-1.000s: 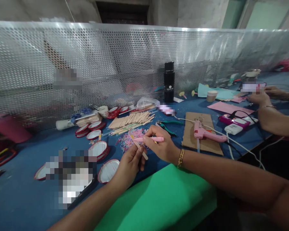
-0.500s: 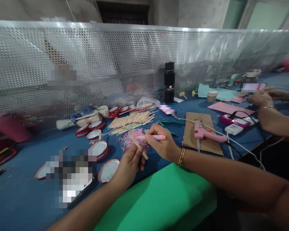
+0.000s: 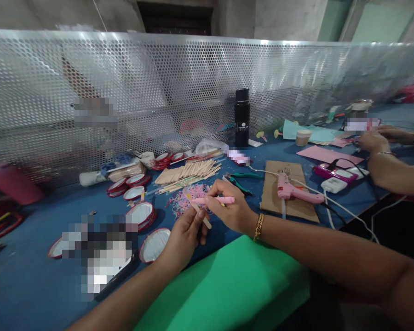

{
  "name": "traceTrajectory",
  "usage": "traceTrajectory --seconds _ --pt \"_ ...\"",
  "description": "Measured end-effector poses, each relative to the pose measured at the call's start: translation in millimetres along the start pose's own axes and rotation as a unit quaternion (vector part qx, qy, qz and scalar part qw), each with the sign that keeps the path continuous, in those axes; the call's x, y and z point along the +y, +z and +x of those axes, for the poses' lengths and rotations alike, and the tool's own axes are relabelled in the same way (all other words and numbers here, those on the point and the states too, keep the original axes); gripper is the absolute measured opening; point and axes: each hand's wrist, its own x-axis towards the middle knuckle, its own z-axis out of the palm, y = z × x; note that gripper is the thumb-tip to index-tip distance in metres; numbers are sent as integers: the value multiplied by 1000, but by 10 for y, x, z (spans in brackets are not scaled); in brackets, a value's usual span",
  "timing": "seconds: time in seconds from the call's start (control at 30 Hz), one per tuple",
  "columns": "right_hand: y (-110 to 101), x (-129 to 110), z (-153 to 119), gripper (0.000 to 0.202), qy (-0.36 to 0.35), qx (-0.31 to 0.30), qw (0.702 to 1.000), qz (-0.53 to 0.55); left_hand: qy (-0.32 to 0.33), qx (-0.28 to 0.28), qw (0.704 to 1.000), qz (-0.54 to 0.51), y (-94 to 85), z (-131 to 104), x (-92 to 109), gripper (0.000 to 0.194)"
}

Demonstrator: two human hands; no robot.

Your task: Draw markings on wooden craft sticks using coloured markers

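Between the thumb and fingers of my left hand (image 3: 187, 230) is a wooden craft stick (image 3: 206, 221), slanting up to the left, with yellow near its far end. My right hand (image 3: 229, 207) grips a pink marker (image 3: 225, 200), its tip at the upper part of the stick. Whether the tip touches the wood I cannot tell. Behind the hands lies a pile of small colourful rubber bands (image 3: 180, 202). Beyond it spreads a heap of plain craft sticks (image 3: 189, 171). A green-handled pair of pliers (image 3: 243, 176) rests just past my right hand.
Red-rimmed round lids (image 3: 155, 245) lie to the left. A pink glue gun (image 3: 298, 192) sits on cardboard (image 3: 269, 197) at right, with white cables nearby. A black bottle (image 3: 242, 119) stands before the perforated metal screen (image 3: 193, 78). Another person's hands (image 3: 372, 140) work at far right.
My right hand has shifted slightly left with the pink marker, its tip moving along the stick. My left hand holds the stick almost unmoved.
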Motion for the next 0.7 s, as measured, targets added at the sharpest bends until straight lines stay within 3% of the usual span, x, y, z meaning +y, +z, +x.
traceTrajectory --seconds 0.7 --pt "-1 -14 -4 15 -4 -1 1000 -10 8 2 1000 -11 -2 -9 -25 28"
